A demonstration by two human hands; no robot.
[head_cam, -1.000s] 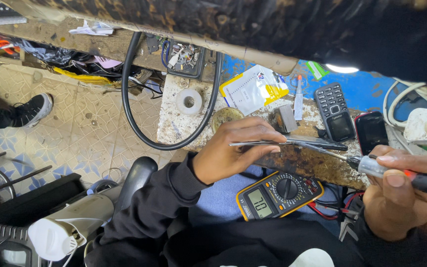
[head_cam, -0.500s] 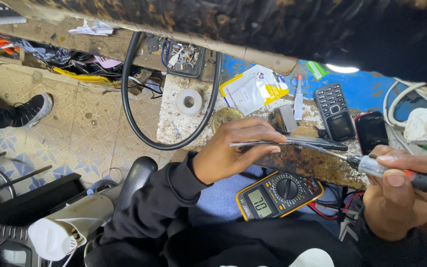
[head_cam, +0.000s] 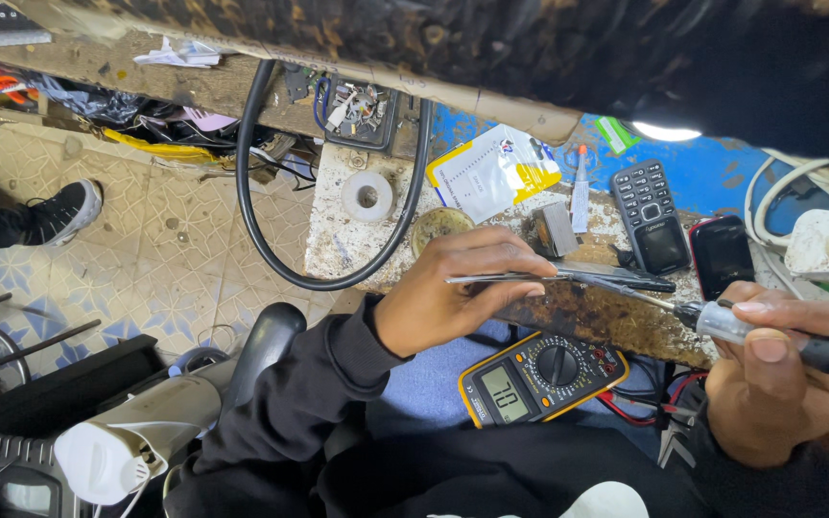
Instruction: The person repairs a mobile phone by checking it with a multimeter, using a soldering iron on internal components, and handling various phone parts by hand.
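- Nearest to me, a yellow multimeter (head_cam: 541, 377) lies on the lap, display up, with red and black leads (head_cam: 647, 403) trailing to its right.
- My right hand (head_cam: 781, 384) has its grip clamped on a soldering iron (head_cam: 779, 336); the thumb lies along the pale collar, and the thin tip points left over the tabletop (head_cam: 587, 312) edge.
- My left hand (head_cam: 458, 288) has its grip pinched together on metal tweezers (head_cam: 554, 277), held level, their points meeting the iron's tip just above the rusty tabletop edge.
- Beyond the tweezers lie a small grey block (head_cam: 555, 230), a round tin (head_cam: 440, 225) and a roll of white tape (head_cam: 367, 196).
- Farther right stand a keypad phone (head_cam: 652, 216) and a red-edged phone (head_cam: 721, 256), side by side.
- A white and yellow packet (head_cam: 493, 171) lies behind them.
- A black cable loop (head_cam: 271, 230) hangs off the left edge over the tiled floor (head_cam: 155, 259).
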